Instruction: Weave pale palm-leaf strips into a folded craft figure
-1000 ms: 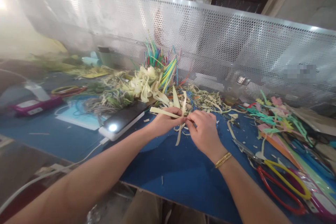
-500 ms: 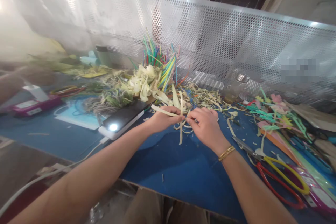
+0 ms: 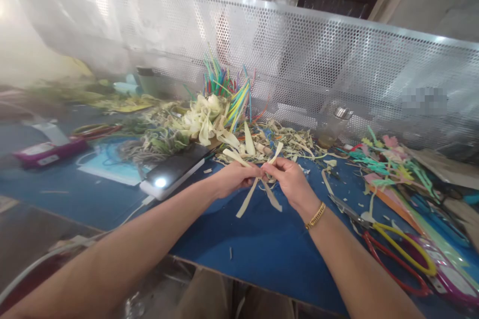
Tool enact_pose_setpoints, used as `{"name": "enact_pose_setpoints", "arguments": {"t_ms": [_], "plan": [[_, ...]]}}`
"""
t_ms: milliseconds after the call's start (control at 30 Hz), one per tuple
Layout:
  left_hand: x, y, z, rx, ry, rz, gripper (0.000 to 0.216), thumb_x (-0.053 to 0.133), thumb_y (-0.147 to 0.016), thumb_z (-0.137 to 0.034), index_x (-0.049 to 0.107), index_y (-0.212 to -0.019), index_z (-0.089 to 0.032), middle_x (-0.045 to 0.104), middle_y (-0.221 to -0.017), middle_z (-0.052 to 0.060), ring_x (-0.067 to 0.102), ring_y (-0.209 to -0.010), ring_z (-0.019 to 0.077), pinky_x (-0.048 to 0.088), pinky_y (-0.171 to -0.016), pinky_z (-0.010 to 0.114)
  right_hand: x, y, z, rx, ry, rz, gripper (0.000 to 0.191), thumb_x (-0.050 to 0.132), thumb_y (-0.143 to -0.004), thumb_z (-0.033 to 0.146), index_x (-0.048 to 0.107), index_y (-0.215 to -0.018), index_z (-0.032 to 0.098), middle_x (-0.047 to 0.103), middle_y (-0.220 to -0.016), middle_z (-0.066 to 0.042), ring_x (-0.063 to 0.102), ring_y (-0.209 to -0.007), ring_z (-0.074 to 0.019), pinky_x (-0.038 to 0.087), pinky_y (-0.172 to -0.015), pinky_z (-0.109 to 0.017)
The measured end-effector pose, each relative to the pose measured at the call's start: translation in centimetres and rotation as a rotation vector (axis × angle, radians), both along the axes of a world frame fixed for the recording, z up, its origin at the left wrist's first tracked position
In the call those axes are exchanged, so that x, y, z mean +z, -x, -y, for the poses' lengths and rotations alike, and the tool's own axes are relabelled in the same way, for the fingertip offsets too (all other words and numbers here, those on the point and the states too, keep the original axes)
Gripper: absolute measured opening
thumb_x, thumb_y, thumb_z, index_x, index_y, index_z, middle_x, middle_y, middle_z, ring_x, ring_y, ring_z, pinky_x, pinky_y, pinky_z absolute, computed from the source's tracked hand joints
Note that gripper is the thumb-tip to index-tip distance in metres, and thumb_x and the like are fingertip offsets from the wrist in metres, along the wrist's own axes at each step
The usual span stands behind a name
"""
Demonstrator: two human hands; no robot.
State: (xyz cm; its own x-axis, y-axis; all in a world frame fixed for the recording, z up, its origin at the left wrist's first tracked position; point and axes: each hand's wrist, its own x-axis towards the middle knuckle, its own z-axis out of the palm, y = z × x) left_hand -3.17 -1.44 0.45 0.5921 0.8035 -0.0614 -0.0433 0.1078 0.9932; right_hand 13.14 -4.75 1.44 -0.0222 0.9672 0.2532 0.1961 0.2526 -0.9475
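Note:
My left hand [image 3: 236, 178] and my right hand [image 3: 287, 179] meet above the blue table, fingertips pinched together on pale leaf strips [image 3: 272, 197]. The strips cross between the fingers: two ends hang below, one [image 3: 236, 157] sticks out to the upper left, and another [image 3: 277, 150] rises to the upper right. Just how they are joined is hidden by my fingertips. Behind my hands lies a pile of dry strips and scraps [image 3: 295, 138]. Close by on the left rests a cluster of wide cream leaf pieces [image 3: 205, 117].
Scissors [image 3: 400, 254] with red and yellow handles lie at right, by coloured paper cut-outs [image 3: 396, 164]. A lit phone on a power bank [image 3: 175, 169] and a blue mask [image 3: 112, 164] are left. Coloured stems [image 3: 224, 84] and a glass bottle [image 3: 335, 124] stand before the perforated metal screen [image 3: 299, 50].
Both hands have shifted slightly down and the strips have turned. Two ends now splay below the fingers where one hung before. On the far left, a blurred hand has moved away from the power strip.

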Motion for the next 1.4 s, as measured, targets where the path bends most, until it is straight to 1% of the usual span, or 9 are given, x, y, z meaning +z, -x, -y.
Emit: {"name": "enact_pose_setpoints", "arguments": {"t_ms": [233, 400, 467, 600, 700, 800, 967, 1267, 1400], "plan": [[0.1, 0.2, 0.2, -0.038, -0.078, -0.016, 0.019, 0.069, -0.069, -0.031, 0.070, -0.066, -0.012, 0.057, -0.065, 0.003, 0.039, -0.056, 0.0088, 0.029, -0.049, 0.023, -1.1, -0.2, -0.7, -0.099, -0.061, 0.016, 0.027, 0.068, -0.070, 0.041, 0.058, -0.060, 0.018, 0.055, -0.059, 0.003, 0.046, -0.057, -0.0112, 0.039, -0.060, -0.026], [-0.1, -0.1, 0.4, -0.012, 0.052, 0.118, 0.025, 0.076, -0.066, -0.034, 0.070, -0.079, -0.013, 0.058, -0.069, 0.002, 0.044, -0.058, 0.0077, 0.035, -0.055, 0.023, -0.3, -1.0, -0.7, -0.040, 0.046, 0.034, 0.030, 0.064, -0.074, 0.047, 0.062, -0.073, 0.017, 0.063, -0.069, -0.001, 0.054, -0.065, -0.0138, 0.042, -0.064, -0.026], [0.0, -0.2, 0.3, -0.013, 0.070, 0.193, 0.029, 0.078, -0.064, -0.033, 0.069, -0.084, -0.014, 0.057, -0.067, 0.001, 0.046, -0.059, 0.0079, 0.036, -0.057, 0.023, 0.3, -1.5, -0.6, -0.126, 0.007, 0.097, 0.034, 0.060, -0.077, 0.051, 0.061, -0.076, 0.017, 0.063, -0.071, -0.002, 0.056, -0.066, -0.0143, 0.042, -0.063, -0.026], [0.2, -0.3, -0.1, 0.098, 0.003, 0.231, 0.027, 0.079, -0.064, -0.032, 0.066, -0.080, -0.014, 0.057, -0.069, 0.001, 0.050, -0.062, 0.0086, 0.038, -0.058, 0.023, 1.3, -1.6, 0.4, -0.305, -0.141, 0.382, 0.041, 0.052, -0.082, 0.056, 0.054, -0.064, 0.019, 0.055, -0.056, 0.001, 0.047, -0.052, -0.0114, 0.034, -0.053, -0.025], [0.3, -0.3, -0.3, 0.203, -0.072, 0.196, 0.028, 0.077, -0.065, -0.033, 0.066, -0.081, -0.014, 0.059, -0.069, 0.001, 0.051, -0.062, 0.0091, 0.038, -0.057, 0.023, 1.6, -0.8, 1.3, -0.281, -0.145, 0.511, 0.043, 0.050, -0.084, 0.056, 0.056, -0.061, 0.020, 0.054, -0.053, 0.001, 0.046, -0.049, -0.0114, 0.032, -0.050, -0.025], [0.2, -0.2, -0.4, 0.269, -0.135, 0.165, 0.031, 0.077, -0.064, -0.034, 0.066, -0.084, -0.013, 0.061, -0.069, 0.002, 0.051, -0.062, 0.0102, 0.039, -0.058, 0.024, 1.1, 0.0, 1.4, -0.228, -0.091, 0.495, 0.038, 0.054, -0.082, 0.054, 0.060, -0.067, 0.020, 0.059, -0.056, 0.001, 0.051, -0.051, -0.0127, 0.034, -0.050, -0.025], [-0.1, -0.3, -0.5, 0.230, -0.174, 0.165, 0.029, 0.077, -0.064, -0.033, 0.067, -0.081, -0.012, 0.063, -0.074, 0.003, 0.053, -0.066, 0.0114, 0.041, -0.062, 0.025, -0.2, 0.6, 0.9, -0.083, -0.032, 0.361, 0.030, 0.053, -0.084, 0.046, 0.060, -0.072, 0.019, 0.066, -0.066, -0.002, 0.057, -0.058, -0.0148, 0.041, -0.055, -0.025], [-0.8, -0.8, -0.7, 0.267, -0.246, 0.163, 0.032, 0.071, -0.069, -0.042, 0.065, -0.063, -0.011, 0.052, -0.055, 0.000, 0.039, -0.052, 0.0080, 0.030, -0.049, 0.023, 0.2, 1.1, 1.5, -0.130, -0.243, 0.594, 0.026, 0.048, -0.087, 0.029, 0.059, -0.065, 0.020, 0.062, -0.066, -0.001, 0.054, -0.063, -0.0142, 0.037, -0.061, -0.025], [-1.1, -0.7, -1.2, 0.308, -0.235, 0.107, 0.035, 0.072, -0.067, -0.044, 0.061, -0.059, -0.012, 0.047, -0.050, -0.002, 0.037, -0.049, 0.0071, 0.028, -0.047, 0.022, -0.3, 1.0, 1.3, -0.123, -0.205, 0.547, 0.026, 0.049, -0.087, 0.032, 0.059, -0.066, 0.021, 0.060, -0.061, 0.000, 0.054, -0.058, -0.0140, 0.038, -0.058, -0.025]]}}
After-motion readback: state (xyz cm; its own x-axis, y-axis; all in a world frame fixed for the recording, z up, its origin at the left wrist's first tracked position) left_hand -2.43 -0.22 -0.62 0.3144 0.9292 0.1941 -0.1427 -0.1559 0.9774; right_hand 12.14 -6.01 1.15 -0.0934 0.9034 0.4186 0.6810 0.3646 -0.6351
